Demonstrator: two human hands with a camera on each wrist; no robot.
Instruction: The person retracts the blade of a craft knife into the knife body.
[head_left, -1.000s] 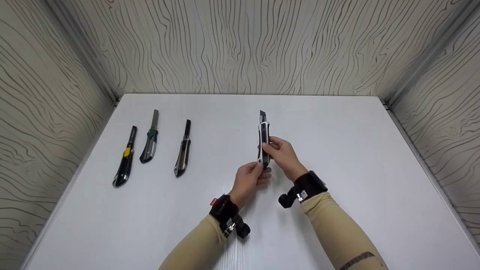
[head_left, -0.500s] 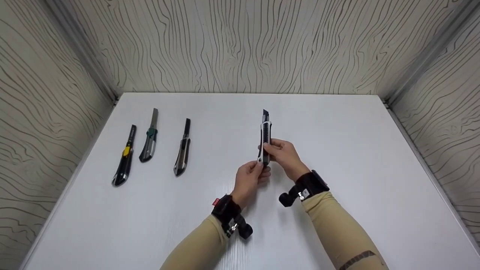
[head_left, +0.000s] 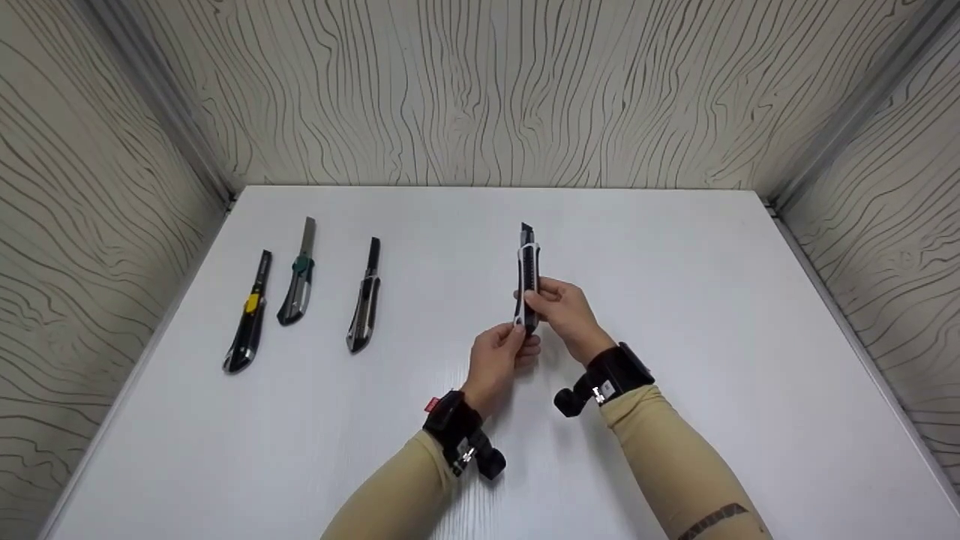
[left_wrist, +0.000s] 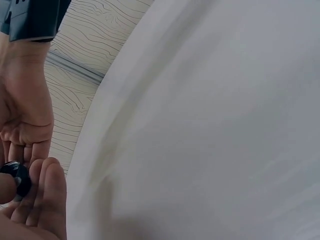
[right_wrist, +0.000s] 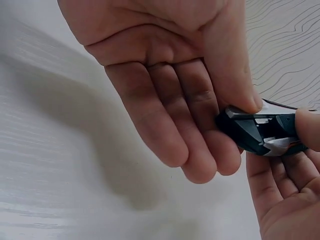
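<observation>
A black-and-white utility knife (head_left: 529,262) is held above the table, blade end pointing away. My left hand (head_left: 495,360) pinches its butt end, thumb on top and fingers beneath. Higher on the handle, my right hand (head_left: 574,315) grips it from the right, with the thumb laid along the dark slider strip. A short piece of blade (head_left: 526,231) shows at the far end. In the right wrist view, the knife's butt (right_wrist: 245,130) sits between both hands' thumbs and fingers. Only the dark butt end (left_wrist: 20,180) shows in the left wrist view.
Three more utility knives lie to the left on the white table (head_left: 675,247): a black one with a yellow slider (head_left: 247,330), a green-and-grey one (head_left: 298,289), and a black-and-silver one (head_left: 364,311). Patterned wall panels (head_left: 495,90) stand around the table's back and sides.
The held knife's tip swung slightly right, then back left. My right thumb sits a little lower on the handle than before. The three lying knives stay put.
</observation>
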